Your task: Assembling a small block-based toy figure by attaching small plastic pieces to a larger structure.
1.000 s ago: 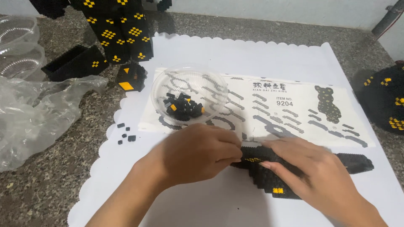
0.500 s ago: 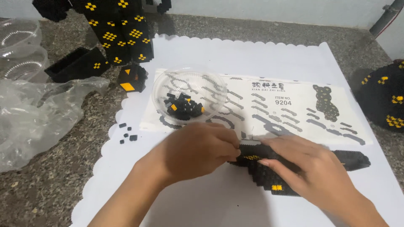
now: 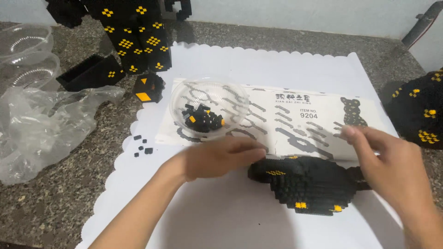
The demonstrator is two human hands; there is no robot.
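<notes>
A rounded black brick-built section [image 3: 310,183], dotted with a few yellow studs, lies on a white scallop-edged paper mat [image 3: 240,216] in front of the person. It looks like one largely finished piece of a bigger model. The left hand [image 3: 221,157] rests flat beside its left end, fingers extended and loosely together, gripping nothing, fingertips just touching or nearly touching the section's edge. The right hand [image 3: 392,161] hovers above the section's right end, fingers loosely curled and blurred; whether they pinch a small brick cannot be told.

Just behind the section, an instruction sheet [image 3: 295,117] lies unfolded on the mat. On its left part stands a clear plastic bowl [image 3: 210,108] with a small heap of loose black and yellow bricks [image 3: 203,118], so some pieces judged still to be placed remain. A few stray black bricks [image 3: 141,147] sit near the mat's left edge.

Farther out on the speckled stone counter, other assembled portions wait apart: a tall black-and-yellow body [image 3: 134,37], a small black block with an orange face [image 3: 148,87], a flat black slab [image 3: 92,74], and a rounded black part [image 3: 417,110] at far right. Crumpled clear plastic bags [image 3: 41,129] and empty clear tubs [image 3: 25,55] lie at left, suggesting most bricks are already used, with joining the sections seemingly still ahead.
</notes>
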